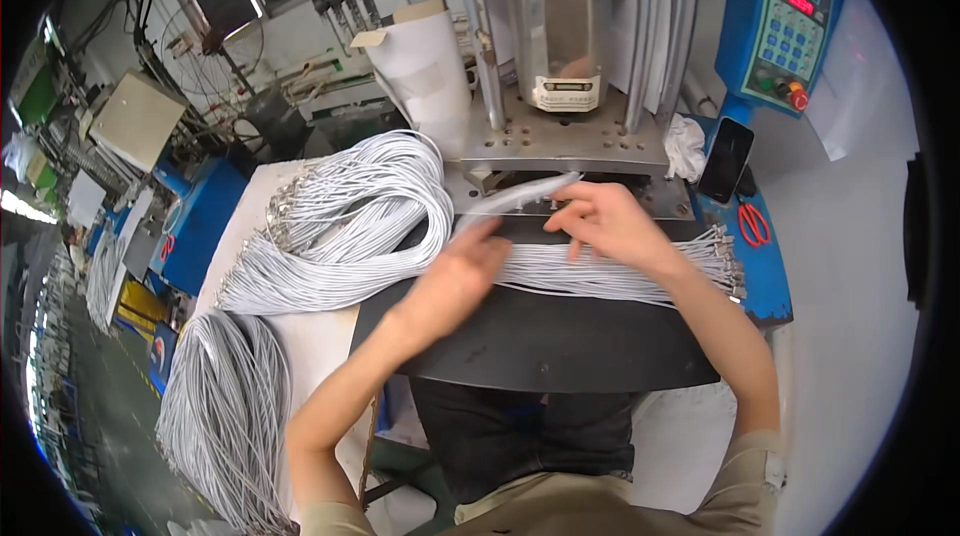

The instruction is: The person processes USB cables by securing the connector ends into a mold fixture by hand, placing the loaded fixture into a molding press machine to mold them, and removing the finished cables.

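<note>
A blurred pale strip (520,196), maybe a cable in motion, slants from beside my left hand up toward the press base. My left hand (458,274) is smeared by motion over the cable bundle; whether its fingers hold the strip is unclear. My right hand (612,224) hovers near the strip's upper end, fingers bent and apart, with nothing plainly between them. Beneath both hands, a row of grey-white cables (590,274) lies across the black worktop (560,341), metal connectors (725,261) at its right end.
A metal press (560,148) stands just beyond my hands, a blue control box (780,26) at its right. A coiled cable bundle (400,151) lies left; another bundle (225,416) hangs nearer. Right are a phone (727,158) and red-handled scissors (753,224). A white carton (425,71) stands behind.
</note>
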